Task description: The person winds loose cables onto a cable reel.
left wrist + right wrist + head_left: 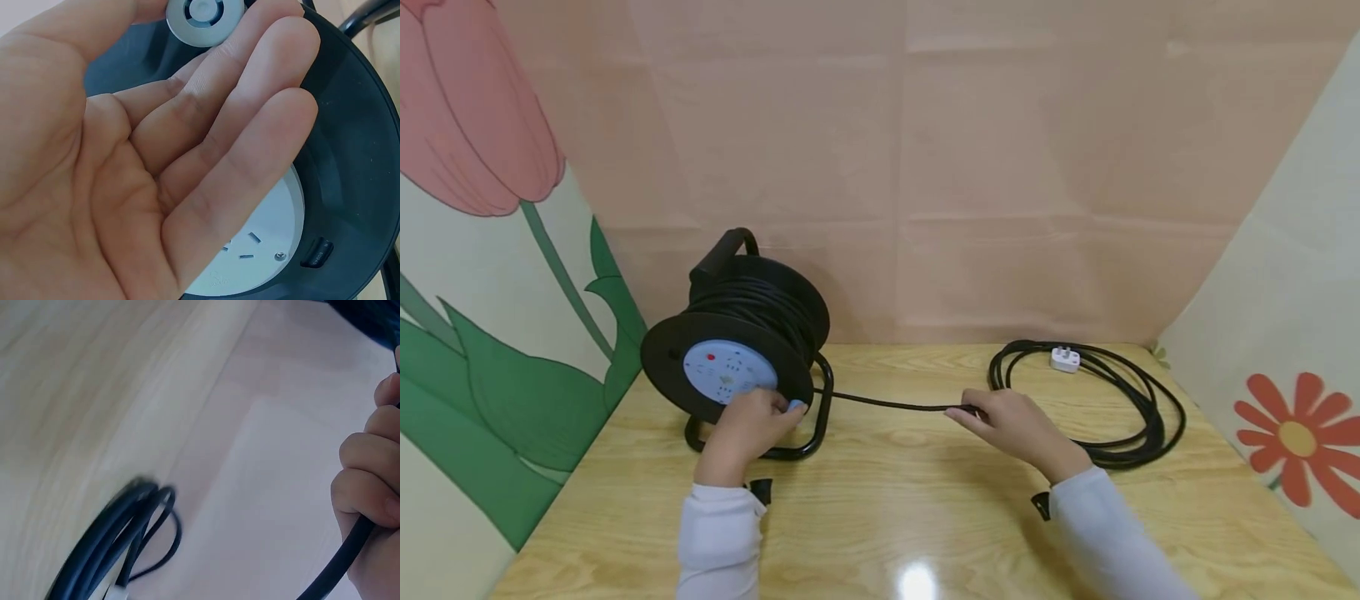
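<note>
A black cable reel (662, 367) with a pale blue socket face (722, 367) stands at the left on a black tube frame. My left hand (748, 429) is at its front; thumb and a finger pinch the round knob (205, 19) near the rim, while the other fingers (250, 162) extend across the face. From the reel a black cable (887, 404) runs right to my right hand (1011, 425). In the right wrist view, the curled fingers (372, 456) of that hand grip the cable (340, 565).
Loose coils of cable (1150, 433) lie on the wooden table (887, 517) at the right, with a white plug (1065, 359) at their back. A pink backdrop (887, 167) rises behind, and flower-patterned panels (1300, 333) flank both sides.
</note>
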`<state>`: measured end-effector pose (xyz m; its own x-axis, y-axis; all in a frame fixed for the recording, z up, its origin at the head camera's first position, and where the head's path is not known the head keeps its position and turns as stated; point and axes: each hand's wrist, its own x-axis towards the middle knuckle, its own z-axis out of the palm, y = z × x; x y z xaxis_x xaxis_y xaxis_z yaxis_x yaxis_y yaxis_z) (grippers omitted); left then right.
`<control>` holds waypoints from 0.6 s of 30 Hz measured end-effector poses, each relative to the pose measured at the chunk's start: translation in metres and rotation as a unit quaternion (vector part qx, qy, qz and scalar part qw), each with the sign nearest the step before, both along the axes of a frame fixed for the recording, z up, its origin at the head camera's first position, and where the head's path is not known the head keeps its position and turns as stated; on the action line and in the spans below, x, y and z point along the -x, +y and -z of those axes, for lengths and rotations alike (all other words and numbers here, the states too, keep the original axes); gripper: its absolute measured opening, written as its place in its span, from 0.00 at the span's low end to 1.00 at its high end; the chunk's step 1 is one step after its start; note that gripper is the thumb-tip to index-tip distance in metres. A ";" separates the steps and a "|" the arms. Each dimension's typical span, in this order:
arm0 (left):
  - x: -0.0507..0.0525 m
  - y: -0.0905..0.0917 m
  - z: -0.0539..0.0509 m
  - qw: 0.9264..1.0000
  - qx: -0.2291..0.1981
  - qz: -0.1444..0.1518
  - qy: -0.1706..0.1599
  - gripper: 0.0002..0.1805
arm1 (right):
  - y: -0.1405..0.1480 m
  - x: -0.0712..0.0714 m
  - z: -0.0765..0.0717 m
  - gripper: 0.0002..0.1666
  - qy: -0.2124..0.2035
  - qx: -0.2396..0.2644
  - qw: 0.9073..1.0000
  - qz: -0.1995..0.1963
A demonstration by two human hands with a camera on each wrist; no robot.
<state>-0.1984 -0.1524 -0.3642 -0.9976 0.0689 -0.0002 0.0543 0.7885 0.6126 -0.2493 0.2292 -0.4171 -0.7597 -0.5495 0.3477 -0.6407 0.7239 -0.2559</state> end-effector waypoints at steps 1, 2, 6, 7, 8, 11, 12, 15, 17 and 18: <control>0.000 0.000 0.000 1.000 -0.001 0.001 -0.002 0.18 | 0.005 -0.002 0.000 0.19 0.000 -0.003 1.000 0.008; 0.000 0.000 0.000 1.000 -0.001 0.002 -0.003 0.18 | 0.011 -0.003 0.002 0.18 0.000 -0.006 1.000 0.015; -0.001 0.001 -0.002 1.000 -0.004 0.004 -0.008 0.17 | 0.036 -0.010 0.009 0.17 -0.011 -0.024 0.998 0.050; -0.001 0.001 -0.002 1.000 -0.003 0.005 -0.010 0.17 | 0.044 -0.011 0.011 0.17 -0.011 -0.027 0.998 0.058; -0.001 0.001 -0.003 1.000 -0.002 0.005 -0.012 0.16 | 0.051 -0.012 0.012 0.18 -0.008 -0.030 0.997 0.065; -0.001 0.000 -0.004 1.000 0.003 0.003 -0.019 0.16 | 0.077 -0.012 0.014 0.20 0.017 -0.035 0.995 0.095; -0.002 0.000 -0.005 1.000 0.005 0.002 -0.021 0.16 | 0.086 -0.011 0.014 0.21 0.035 -0.033 0.993 0.105; -0.001 -0.003 -0.003 1.000 0.006 0.004 -0.029 0.17 | 0.114 -0.008 0.011 0.26 0.112 -0.030 0.984 0.135; -0.001 -0.005 -0.001 0.999 0.002 0.007 -0.035 0.18 | 0.132 -0.006 0.009 0.30 0.174 -0.031 0.973 0.148; 0.000 -0.007 0.001 0.999 -0.001 0.009 -0.039 0.17 | 0.139 -0.004 0.007 0.31 0.199 -0.032 0.967 0.153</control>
